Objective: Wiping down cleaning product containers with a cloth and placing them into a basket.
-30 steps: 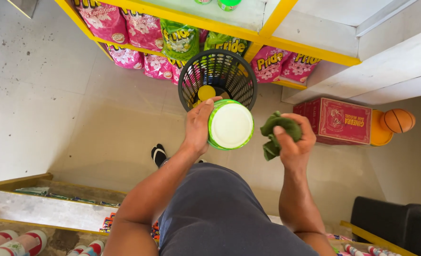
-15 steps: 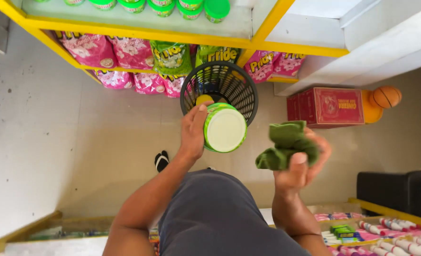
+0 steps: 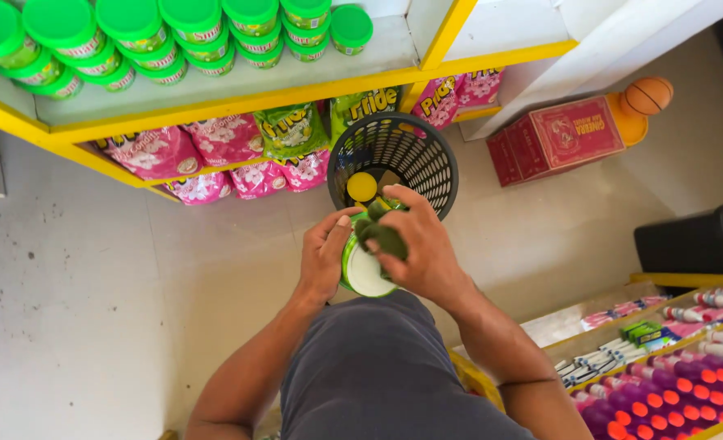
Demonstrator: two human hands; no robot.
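View from a head camera looking straight down at a person's two bare hands above a pale floor. The left hand has its grip closed around the side of a round green tub with a white base, tipped so the base faces the camera. The right hand has its grip closed on a dark green cloth, pressing it against the top edge of the tub, so cloth and tub touch. The tub is held just below a black mesh basket that stands on the floor; a yellow round object lies inside the basket. Above the basket runs a yellow-edged shelf carrying rows of green-lidded tubs. Under that shelf, left of the basket, sit pink packets and green packets. Right of the basket a red box rests on the floor, with a small orange ball just beyond it. Far below and right of the basket, a tray holds rows of small colourful items. The person's grey shirt fills the bottom centre
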